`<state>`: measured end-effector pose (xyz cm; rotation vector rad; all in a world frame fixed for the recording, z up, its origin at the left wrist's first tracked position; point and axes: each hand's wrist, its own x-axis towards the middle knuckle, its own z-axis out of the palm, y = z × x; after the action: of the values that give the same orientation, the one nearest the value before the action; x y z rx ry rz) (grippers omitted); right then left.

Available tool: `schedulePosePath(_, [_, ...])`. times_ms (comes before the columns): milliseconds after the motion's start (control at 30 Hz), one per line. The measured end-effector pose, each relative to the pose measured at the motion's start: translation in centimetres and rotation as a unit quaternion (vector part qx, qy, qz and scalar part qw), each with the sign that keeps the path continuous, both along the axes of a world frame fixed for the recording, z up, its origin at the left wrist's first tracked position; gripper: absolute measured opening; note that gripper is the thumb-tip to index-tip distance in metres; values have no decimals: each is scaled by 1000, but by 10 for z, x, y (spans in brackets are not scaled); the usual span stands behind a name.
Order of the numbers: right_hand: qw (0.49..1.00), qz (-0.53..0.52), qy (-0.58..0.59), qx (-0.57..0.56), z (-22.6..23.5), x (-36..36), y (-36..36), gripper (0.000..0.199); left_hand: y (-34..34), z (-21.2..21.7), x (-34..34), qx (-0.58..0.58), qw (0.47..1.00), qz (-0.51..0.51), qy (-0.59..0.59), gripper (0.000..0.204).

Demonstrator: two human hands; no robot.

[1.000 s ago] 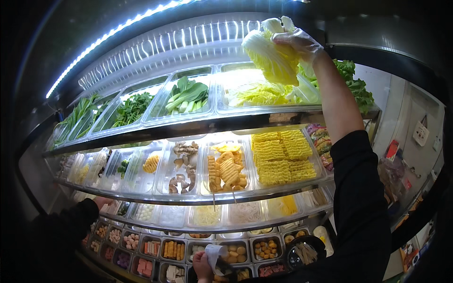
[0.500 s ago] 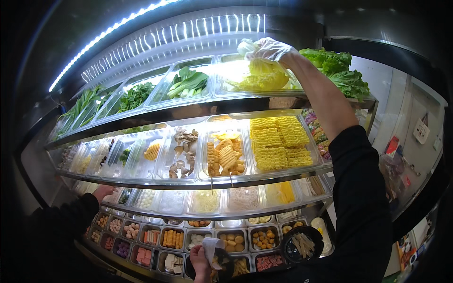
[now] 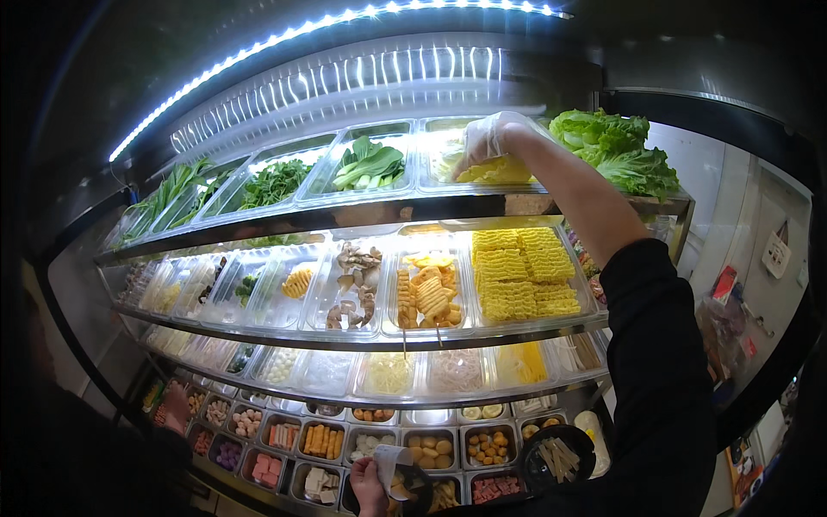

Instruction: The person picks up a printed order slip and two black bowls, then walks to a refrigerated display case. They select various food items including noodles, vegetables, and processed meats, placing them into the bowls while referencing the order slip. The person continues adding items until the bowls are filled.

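Note:
In a clear plastic glove, my right hand reaches down into a clear tray on the top shelf. Its fingers are bent around napa cabbage leaves, and the fingertips are partly hidden among them. Low in the middle, my left hand pinches a curled white paper slip. Beside that hand, a black bowl is partly covered by the slip; its contents are hard to make out.
Leaf lettuce stands right of my right forearm; bok choy lies left. Below are yellow noodle blocks, skewers and steel pans of toppings. A black bowl holds pale strips. Another person's hand is at lower left.
My right hand has come down from above the cabbage tray into the leaves. My left hand still holds the slip. The other person's hand has moved lower, and the view has shifted slightly.

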<state>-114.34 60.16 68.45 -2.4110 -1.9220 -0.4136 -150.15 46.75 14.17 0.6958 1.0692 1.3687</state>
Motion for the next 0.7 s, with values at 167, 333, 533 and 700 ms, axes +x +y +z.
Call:
schedulePosePath(167, [998, -37, 32, -38, 6, -3, -2, 63, -5, 6, -11, 145, 975, -52, 160, 19])
schedulePosePath(333, [993, 101, -10, 53, 15, -4, -19, 36, 2, 11, -5, -5, 998, -14, 64, 10])
schedulePosePath(533, [854, 279, 275, 343, 45, 68, -16, 27, 5, 17, -4, -37, 999, 3, 16, 7])
schedulePosePath(700, [703, 259, 319, 580, 55, 88, -27, 28, 3, 24, -1, -5, 1000, -14, -9, 4])
